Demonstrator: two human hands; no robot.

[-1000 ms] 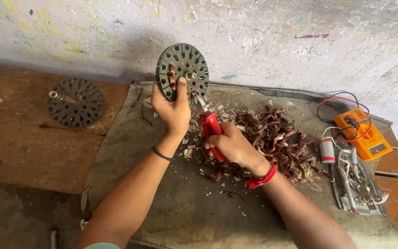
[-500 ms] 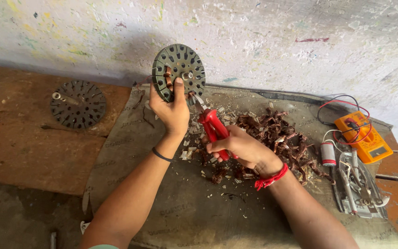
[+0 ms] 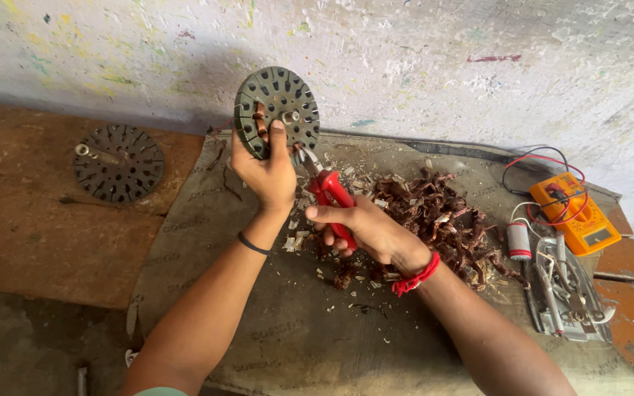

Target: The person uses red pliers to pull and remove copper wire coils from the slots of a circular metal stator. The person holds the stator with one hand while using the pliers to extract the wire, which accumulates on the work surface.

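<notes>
Since before, our right hand (image 3: pixel 365 231) has angled the red-handled pliers (image 3: pixel 329 192) nearer the slotted stator disc (image 3: pixel 277 110); our left hand (image 3: pixel 266 172) clamps that disc upright, exposing its slots to the plier tips.

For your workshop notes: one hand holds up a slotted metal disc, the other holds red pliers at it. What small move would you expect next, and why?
Probably a small pull. The left hand holds the slotted disc upright, some copper wire shows in it, and the right hand has the red pliers with their tips at its edge. I would grip a strand and pull it towards the scrap pile.
</notes>
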